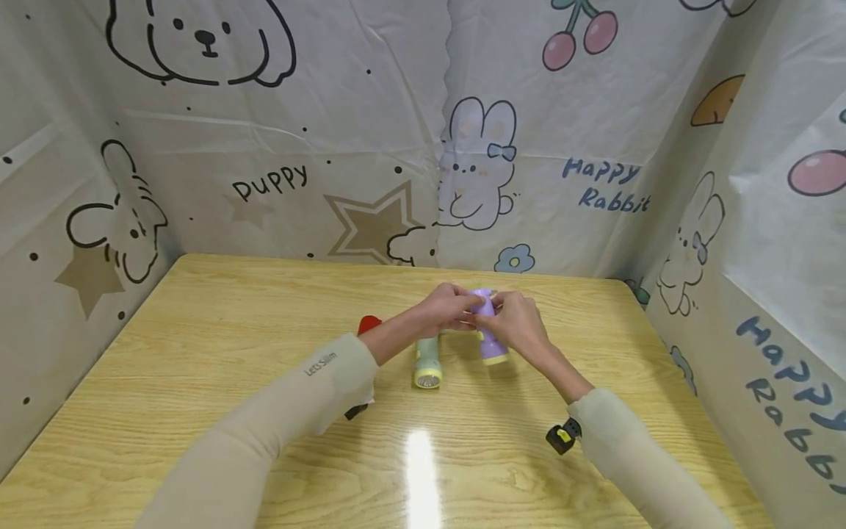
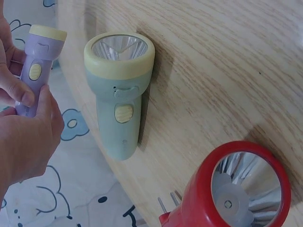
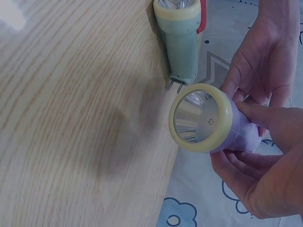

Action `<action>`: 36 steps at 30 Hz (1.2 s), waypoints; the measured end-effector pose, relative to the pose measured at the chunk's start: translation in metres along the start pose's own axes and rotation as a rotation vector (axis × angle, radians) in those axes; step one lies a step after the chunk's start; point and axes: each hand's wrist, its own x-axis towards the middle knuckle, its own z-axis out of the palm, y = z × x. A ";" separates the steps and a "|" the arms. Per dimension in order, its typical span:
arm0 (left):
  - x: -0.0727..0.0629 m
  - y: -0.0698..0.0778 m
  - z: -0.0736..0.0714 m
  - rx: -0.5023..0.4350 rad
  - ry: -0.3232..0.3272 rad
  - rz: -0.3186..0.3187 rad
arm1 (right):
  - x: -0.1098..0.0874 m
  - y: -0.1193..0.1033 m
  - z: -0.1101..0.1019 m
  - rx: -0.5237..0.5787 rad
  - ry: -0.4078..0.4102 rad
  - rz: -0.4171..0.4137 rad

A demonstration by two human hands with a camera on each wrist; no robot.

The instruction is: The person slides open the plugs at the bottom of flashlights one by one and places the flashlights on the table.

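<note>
A purple flashlight [image 1: 492, 345] with a cream rim and cream switch is held above the table by both hands. My right hand [image 1: 521, 323] grips its body, thumb on one side and fingers on the other in the right wrist view. My left hand [image 1: 446, 307] pinches its tail end, across from the lens. In the right wrist view, the lens [image 3: 196, 118] faces the camera. A green flashlight [image 2: 118, 104] lies on the table beside the hands, its two metal prongs [image 3: 176, 85] showing at the tail.
A red flashlight [image 2: 203, 198] lies left of the green one; the left forearm partly covers it in the head view. The wooden table [image 1: 264, 294] is bordered by a printed cloth [image 1: 370, 110] at the back and sides.
</note>
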 end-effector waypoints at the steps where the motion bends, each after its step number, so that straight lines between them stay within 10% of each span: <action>1: 0.000 -0.001 0.000 0.000 0.001 -0.002 | 0.000 0.001 0.000 -0.003 -0.003 0.002; 36: 0.013 -0.021 0.007 0.060 -0.027 -0.085 | -0.006 0.020 0.011 0.034 -0.095 0.014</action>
